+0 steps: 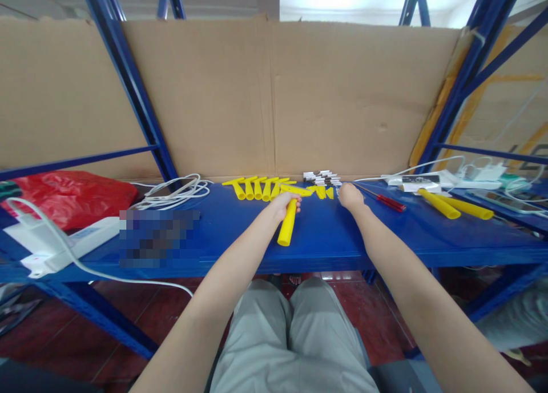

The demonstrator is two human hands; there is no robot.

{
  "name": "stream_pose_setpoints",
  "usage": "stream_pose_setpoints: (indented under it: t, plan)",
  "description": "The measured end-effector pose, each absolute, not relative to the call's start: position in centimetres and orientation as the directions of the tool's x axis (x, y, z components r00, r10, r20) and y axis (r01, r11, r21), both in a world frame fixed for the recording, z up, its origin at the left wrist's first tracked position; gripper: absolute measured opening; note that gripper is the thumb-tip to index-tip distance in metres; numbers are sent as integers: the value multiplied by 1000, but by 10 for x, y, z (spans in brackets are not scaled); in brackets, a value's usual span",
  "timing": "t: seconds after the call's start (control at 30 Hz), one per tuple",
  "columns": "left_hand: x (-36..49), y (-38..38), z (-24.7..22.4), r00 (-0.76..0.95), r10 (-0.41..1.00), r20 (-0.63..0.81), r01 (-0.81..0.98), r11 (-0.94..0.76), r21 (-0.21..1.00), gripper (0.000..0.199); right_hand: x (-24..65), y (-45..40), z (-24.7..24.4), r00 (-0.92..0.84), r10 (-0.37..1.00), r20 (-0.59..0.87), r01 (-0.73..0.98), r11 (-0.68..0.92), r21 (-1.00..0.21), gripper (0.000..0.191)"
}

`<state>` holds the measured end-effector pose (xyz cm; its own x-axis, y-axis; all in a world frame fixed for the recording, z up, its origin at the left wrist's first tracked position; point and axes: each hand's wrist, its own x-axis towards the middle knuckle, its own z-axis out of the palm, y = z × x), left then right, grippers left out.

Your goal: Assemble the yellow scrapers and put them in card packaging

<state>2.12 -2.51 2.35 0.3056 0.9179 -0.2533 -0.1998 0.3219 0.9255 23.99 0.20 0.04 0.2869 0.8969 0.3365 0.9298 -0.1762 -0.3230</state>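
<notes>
My left hand [284, 203] is closed around a yellow T-shaped plastic handle [287, 228], its hollow round end tilted down toward me. Behind it, several matching yellow T-shaped handles [249, 189] stand in a row on the blue tabletop [231, 233]. My right hand [351, 197] is down on the table with its fingers curled in, and what they pinch is hidden. Small yellow pieces [329, 193] lie between my hands. Just beyond is a stack of small white-and-dark parts [322, 178]. A red-handled screwdriver [391, 203] lies right of my right hand.
Two yellow tubes [440, 205], a phone [505, 201] and white cables are on the right. A coiled white cable [175, 193], red plastic bag [77, 196] and white power strip [92, 236] lie left. Cardboard [205, 96] and blue posts [137, 90] close off the back.
</notes>
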Motion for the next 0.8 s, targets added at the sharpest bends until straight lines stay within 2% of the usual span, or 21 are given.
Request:
stream_pose_setpoints:
  t: [0.07, 0.13, 0.2, 0.27, 0.43, 0.8]
  plan:
    - [20, -26, 24, 345, 904, -253, -188, 331, 925, 22, 236, 8, 0, 238, 870, 431, 887, -14, -461, 18]
    - [20, -26, 24, 387, 886, -255, -172, 341, 924, 22, 230, 14, -2, 148, 828, 541, 789, 231, -570, 13]
    - [19, -26, 24, 425, 867, -262, -150, 353, 923, 20, 221, 17, -4, 60, 776, 627, 658, 442, -610, 15]
    - [20, -26, 23, 446, 855, -265, -135, 357, 924, 18, 212, 18, -5, -7, 747, 665, 564, 552, -615, 19]
    - [21, -28, 23, 431, 864, -262, -125, 345, 930, 17, 198, 16, -9, -126, 737, 664, 505, 624, -596, 18]
    - [21, -27, 23, 419, 872, -251, -131, 332, 934, 24, 195, 15, -13, -148, 770, 620, 449, 611, -652, 19]
